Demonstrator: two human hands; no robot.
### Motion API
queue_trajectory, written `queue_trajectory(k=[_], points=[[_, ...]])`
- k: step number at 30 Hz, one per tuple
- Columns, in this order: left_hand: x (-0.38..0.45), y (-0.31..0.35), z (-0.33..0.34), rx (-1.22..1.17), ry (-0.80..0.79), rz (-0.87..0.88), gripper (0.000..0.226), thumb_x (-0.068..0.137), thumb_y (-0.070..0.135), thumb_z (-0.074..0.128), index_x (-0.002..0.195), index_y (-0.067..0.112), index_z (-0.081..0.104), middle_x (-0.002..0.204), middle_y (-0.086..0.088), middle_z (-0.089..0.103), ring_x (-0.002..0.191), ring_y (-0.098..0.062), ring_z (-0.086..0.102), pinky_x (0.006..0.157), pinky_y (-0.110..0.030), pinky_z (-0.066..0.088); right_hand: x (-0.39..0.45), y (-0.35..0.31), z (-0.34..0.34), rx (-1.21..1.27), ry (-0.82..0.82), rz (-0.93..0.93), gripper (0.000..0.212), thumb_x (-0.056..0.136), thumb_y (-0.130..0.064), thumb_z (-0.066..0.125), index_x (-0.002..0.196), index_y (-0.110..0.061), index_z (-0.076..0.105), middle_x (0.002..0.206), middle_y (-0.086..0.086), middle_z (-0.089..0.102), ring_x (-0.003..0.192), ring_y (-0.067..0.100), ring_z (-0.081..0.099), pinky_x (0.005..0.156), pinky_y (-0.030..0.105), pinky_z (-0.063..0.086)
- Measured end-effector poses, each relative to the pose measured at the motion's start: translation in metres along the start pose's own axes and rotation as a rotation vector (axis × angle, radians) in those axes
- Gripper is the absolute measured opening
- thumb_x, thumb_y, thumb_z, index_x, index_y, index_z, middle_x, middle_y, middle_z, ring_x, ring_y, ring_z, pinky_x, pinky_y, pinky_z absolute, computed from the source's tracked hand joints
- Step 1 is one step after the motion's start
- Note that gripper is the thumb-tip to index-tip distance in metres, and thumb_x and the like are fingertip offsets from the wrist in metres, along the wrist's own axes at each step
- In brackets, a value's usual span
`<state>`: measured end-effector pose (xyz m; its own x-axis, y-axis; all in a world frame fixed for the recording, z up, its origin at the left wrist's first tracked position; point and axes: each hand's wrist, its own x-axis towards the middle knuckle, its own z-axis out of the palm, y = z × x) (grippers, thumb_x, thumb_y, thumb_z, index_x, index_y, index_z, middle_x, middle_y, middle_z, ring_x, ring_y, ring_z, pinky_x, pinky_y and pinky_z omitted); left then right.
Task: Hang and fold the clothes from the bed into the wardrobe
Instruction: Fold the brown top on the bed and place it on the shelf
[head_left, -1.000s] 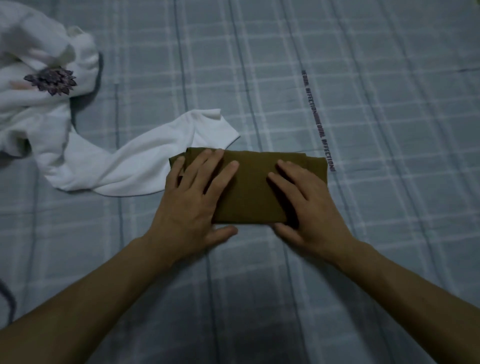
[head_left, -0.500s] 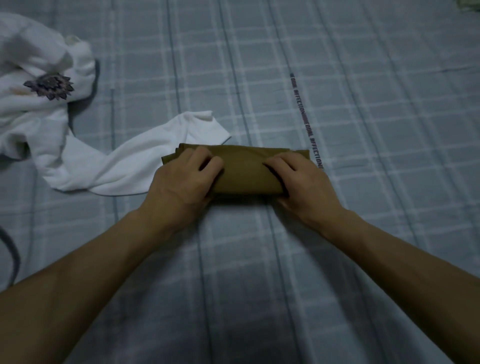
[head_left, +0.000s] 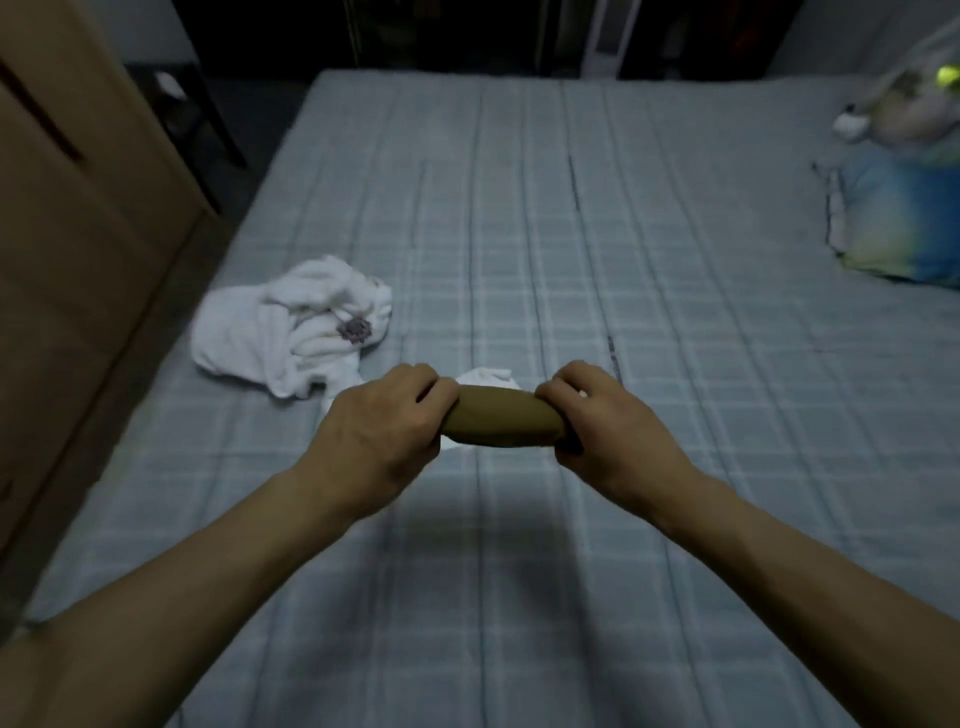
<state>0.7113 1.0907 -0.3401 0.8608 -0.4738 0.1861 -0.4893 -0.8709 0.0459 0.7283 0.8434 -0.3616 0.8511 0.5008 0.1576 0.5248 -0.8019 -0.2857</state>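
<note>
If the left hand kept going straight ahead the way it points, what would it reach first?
Probably the white garment lying crumpled on the bed, just beyond the left hand, which grips the brown folded cloth. Depth is hard to judge.

Open bed (head_left: 649, 291) surface ahead and right; crumpled white garment (head_left: 291, 332) obstructs left; wardrobe (head_left: 67, 208) bounds left edge.

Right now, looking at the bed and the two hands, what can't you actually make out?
- Ends of the brown folded garment: covered by the left hand and right hand gripping it.
- Part of the white garment: hidden behind the hands and the bundle.
- Colourful items at the bed's far right: blurred and cut by the frame edge.
- Room beyond the bed: too dark.
</note>
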Motion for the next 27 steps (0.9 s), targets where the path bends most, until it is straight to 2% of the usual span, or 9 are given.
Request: queue_trajectory(k=[5, 10, 14, 17, 20, 23, 27], points=[[-0.048, -0.001, -0.114, 0.084, 0.113, -0.085, 0.033, 0.064, 0.006, 0.070, 0.096, 0.009, 0.063, 0.088, -0.008, 0.062, 0.074, -0.029, 0.059, 0.048, -0.037, 0.047, 0.008, -0.076, -0.082, -0.014, 0.083, -0.133, 0.046, 0.067, -0.001, 0.070, 0.109, -0.015, 0.059, 0.105, 0.002, 0.053, 0.090, 0.022, 0.053, 0.055, 0.042, 0.052], [-0.110, 0.002, -0.199, 0.134, 0.247, -0.284, 0.030, 0.071, 0.009, 0.060, 0.101, 0.011, 0.064, 0.094, -0.008, 0.062, 0.081, -0.030, 0.059, 0.057, -0.042, 0.051, 0.025, -0.154, -0.140, 0.029, 0.183, -0.279, 0.043, 0.060, 0.002, 0.068, 0.100, -0.015, 0.063, 0.096, 0.001, 0.058, 0.084, 0.026, 0.053, 0.056, 0.039, 0.049], [-0.168, 0.012, -0.243, 0.196, 0.309, -0.408, 0.036, 0.066, 0.009, 0.067, 0.101, 0.010, 0.064, 0.100, -0.010, 0.064, 0.084, -0.031, 0.061, 0.062, -0.041, 0.053, 0.036, -0.210, -0.159, 0.074, 0.201, -0.461, 0.047, 0.056, 0.001, 0.072, 0.100, -0.014, 0.065, 0.096, 0.003, 0.061, 0.084, 0.028, 0.055, 0.063, 0.036, 0.049], [-0.213, 0.023, -0.270, 0.252, 0.388, -0.484, 0.035, 0.070, 0.013, 0.063, 0.105, 0.010, 0.062, 0.101, -0.011, 0.064, 0.085, -0.033, 0.062, 0.065, -0.042, 0.053, 0.035, -0.252, -0.169, 0.136, 0.233, -0.584, 0.043, 0.060, -0.002, 0.073, 0.100, -0.013, 0.066, 0.096, 0.004, 0.060, 0.085, 0.027, 0.055, 0.066, 0.035, 0.048], [-0.263, 0.035, -0.301, 0.345, 0.472, -0.570, 0.042, 0.070, 0.012, 0.075, 0.109, 0.009, 0.060, 0.102, -0.013, 0.065, 0.086, -0.033, 0.063, 0.067, -0.042, 0.054, 0.034, -0.302, -0.179, 0.209, 0.266, -0.717, 0.042, 0.060, -0.004, 0.076, 0.100, -0.009, 0.066, 0.097, 0.006, 0.059, 0.085, 0.026, 0.055, 0.065, 0.033, 0.047], [-0.321, 0.046, -0.336, 0.456, 0.468, -0.666, 0.041, 0.071, 0.015, 0.070, 0.111, 0.008, 0.062, 0.105, -0.014, 0.065, 0.087, -0.034, 0.062, 0.070, -0.042, 0.054, 0.034, -0.365, -0.185, 0.260, 0.259, -0.845, 0.044, 0.060, -0.005, 0.078, 0.101, -0.009, 0.064, 0.098, 0.006, 0.055, 0.085, 0.025, 0.052, 0.061, 0.037, 0.048], [-0.410, 0.059, -0.380, 0.582, 0.454, -0.816, 0.056, 0.061, 0.009, 0.071, 0.115, 0.011, 0.054, 0.107, -0.014, 0.063, 0.090, -0.036, 0.061, 0.073, -0.042, 0.054, 0.025, -0.465, -0.186, 0.307, 0.241, -1.043, 0.043, 0.062, -0.008, 0.080, 0.102, -0.009, 0.063, 0.097, 0.005, 0.054, 0.083, 0.025, 0.052, 0.059, 0.037, 0.048]])
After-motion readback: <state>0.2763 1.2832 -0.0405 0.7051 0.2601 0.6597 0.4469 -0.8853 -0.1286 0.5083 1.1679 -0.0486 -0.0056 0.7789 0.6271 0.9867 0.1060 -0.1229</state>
